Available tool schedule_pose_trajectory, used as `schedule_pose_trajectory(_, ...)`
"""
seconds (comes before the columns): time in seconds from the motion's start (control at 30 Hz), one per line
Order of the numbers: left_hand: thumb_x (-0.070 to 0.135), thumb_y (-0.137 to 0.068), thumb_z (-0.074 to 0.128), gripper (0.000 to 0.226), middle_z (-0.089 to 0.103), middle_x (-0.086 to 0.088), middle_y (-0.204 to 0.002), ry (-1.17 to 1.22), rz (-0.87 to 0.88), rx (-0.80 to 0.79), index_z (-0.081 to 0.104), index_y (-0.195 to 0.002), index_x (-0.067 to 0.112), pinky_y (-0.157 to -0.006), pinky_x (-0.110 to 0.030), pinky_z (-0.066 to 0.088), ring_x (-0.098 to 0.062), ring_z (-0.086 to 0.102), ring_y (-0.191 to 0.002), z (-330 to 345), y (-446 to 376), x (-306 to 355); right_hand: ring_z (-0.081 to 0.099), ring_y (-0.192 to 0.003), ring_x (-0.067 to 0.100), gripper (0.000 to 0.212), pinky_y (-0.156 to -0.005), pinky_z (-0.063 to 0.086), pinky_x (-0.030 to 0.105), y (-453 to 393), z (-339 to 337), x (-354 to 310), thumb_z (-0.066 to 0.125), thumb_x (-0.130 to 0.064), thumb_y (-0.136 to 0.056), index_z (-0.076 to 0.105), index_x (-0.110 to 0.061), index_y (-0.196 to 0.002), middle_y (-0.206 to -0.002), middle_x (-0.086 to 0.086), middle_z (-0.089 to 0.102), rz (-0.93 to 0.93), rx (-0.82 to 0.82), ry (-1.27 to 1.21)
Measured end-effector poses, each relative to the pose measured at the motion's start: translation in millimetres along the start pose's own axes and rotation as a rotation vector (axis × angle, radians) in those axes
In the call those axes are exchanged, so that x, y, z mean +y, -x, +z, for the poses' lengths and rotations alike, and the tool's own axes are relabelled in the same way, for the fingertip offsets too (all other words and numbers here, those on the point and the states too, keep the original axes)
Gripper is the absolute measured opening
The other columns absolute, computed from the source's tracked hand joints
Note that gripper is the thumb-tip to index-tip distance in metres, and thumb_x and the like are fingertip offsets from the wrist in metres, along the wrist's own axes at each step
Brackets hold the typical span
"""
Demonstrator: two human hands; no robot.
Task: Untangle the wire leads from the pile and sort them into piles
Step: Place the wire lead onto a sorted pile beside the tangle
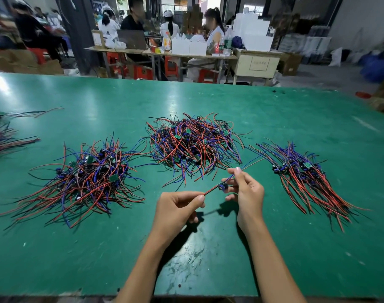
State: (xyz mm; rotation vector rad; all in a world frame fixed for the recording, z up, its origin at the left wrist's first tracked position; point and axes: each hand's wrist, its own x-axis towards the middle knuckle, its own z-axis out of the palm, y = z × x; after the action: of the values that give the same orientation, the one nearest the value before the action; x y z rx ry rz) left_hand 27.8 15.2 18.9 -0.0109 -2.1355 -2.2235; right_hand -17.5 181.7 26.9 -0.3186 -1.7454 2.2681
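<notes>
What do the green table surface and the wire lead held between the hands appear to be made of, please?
Green table surface: looks like a smooth rubber or vinyl mat, semi-glossy, since it reflects the lights and shows scuffs near the front edge. Red-and-blue wire lead: apparently thin plastic-insulated wire, matte and flexible, joined at a small dark component; the left hand and right hand pinch it.

We find no text we can read. Far beyond the hands, the cream cabinet (258, 63) carries a framed label, and a bottle (227, 43) a green one, both too blurred.
</notes>
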Motion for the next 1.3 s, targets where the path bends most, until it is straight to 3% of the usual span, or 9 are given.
schedule_pose_trajectory(0.17,0.026,-0.085,0.081,0.010,0.073,0.006,-0.064,-0.200,0.113,0.149,0.082,-0.081,0.034,-0.051,-0.019,0.042,-0.008,0.051,-0.047,1,0,-8,0.058,-0.049,0.011,0.025,-0.040,0.045,0.019,0,-1,3,0.060,-0.030,-0.102,0.078,-0.018,-0.089,-0.066,0.000,0.070,-0.003,0.017,-0.030)
schedule_pose_trajectory(0.27,0.032,-0.083,0.082,0.008,0.069,0.010,-0.061,-0.254,0.163,0.205,0.081,-0.076,0.033,-0.052,-0.016,0.037,-0.002,0.046,-0.050,0,-2,-8,0.055,-0.048,0.011,0.022,-0.040,0.044,0.019,-2,-2,2,0.066,-0.030,-0.099,0.079,-0.017,-0.087,-0.067,0.004,0.069,0.005,0.030,-0.080)
schedule_pose_trajectory(0.43,0.045,-0.087,0.074,0.031,0.061,0.000,-0.048,-0.192,0.066,0.089,0.079,-0.066,0.022,-0.047,-0.015,0.034,-0.006,0.044,-0.043,0,0,-6,0.052,-0.046,0.007,0.021,-0.041,0.043,0.018,-3,-3,-3,0.074,-0.031,-0.091,0.075,-0.015,-0.077,-0.063,0.002,0.067,0.018,0.067,-0.200)
schedule_pose_trajectory(0.53,0.048,-0.090,0.070,0.038,0.057,0.000,-0.047,-0.217,0.037,0.015,0.078,-0.063,0.022,-0.051,-0.023,0.034,-0.011,0.044,-0.046,0,1,-5,0.051,-0.045,0.004,0.020,-0.041,0.043,0.016,-4,-4,-5,0.076,-0.030,-0.089,0.072,-0.013,-0.080,-0.059,-0.002,0.065,0.037,0.095,-0.241)
schedule_pose_trajectory(0.83,0.038,-0.083,0.079,0.025,0.058,0.009,-0.051,-0.149,0.087,0.104,0.079,-0.069,0.018,-0.050,-0.016,0.035,-0.004,0.044,-0.049,1,0,-4,0.058,-0.055,0.004,0.024,-0.046,0.045,0.015,-5,-6,0,0.065,-0.033,-0.098,0.080,-0.023,-0.082,-0.073,-0.004,0.071,-0.017,0.025,-0.129)
schedule_pose_trajectory(1.03,0.032,-0.074,0.088,0.009,0.069,0.013,-0.066,-0.258,0.187,0.247,0.080,-0.070,0.032,-0.055,-0.018,0.039,-0.004,0.044,-0.054,-3,-2,-7,0.068,-0.065,0.006,0.023,-0.050,0.051,0.019,-5,-5,5,0.055,-0.033,-0.104,0.071,-0.020,-0.096,-0.087,0.002,0.079,-0.046,-0.007,-0.041)
schedule_pose_trajectory(1.23,0.051,-0.079,0.080,0.019,0.061,0.013,-0.055,-0.252,0.144,0.209,0.080,-0.072,0.034,-0.054,-0.023,0.037,-0.010,0.040,-0.052,0,-2,-8,0.071,-0.056,0.021,0.025,-0.047,0.054,0.026,-9,0,3,0.050,-0.033,-0.107,0.068,-0.019,-0.095,-0.065,-0.001,0.068,-0.121,0.107,0.006)
schedule_pose_trajectory(1.3,0.053,-0.084,0.075,0.026,0.065,0.007,-0.060,-0.175,0.101,0.222,0.081,-0.074,0.030,-0.060,-0.026,0.048,-0.012,0.049,-0.056,0,-3,-6,0.065,-0.047,0.021,0.028,-0.048,0.052,0.030,-22,0,-8,0.046,-0.032,-0.108,0.068,-0.023,-0.094,-0.063,-0.001,0.058,-0.159,0.173,0.082)
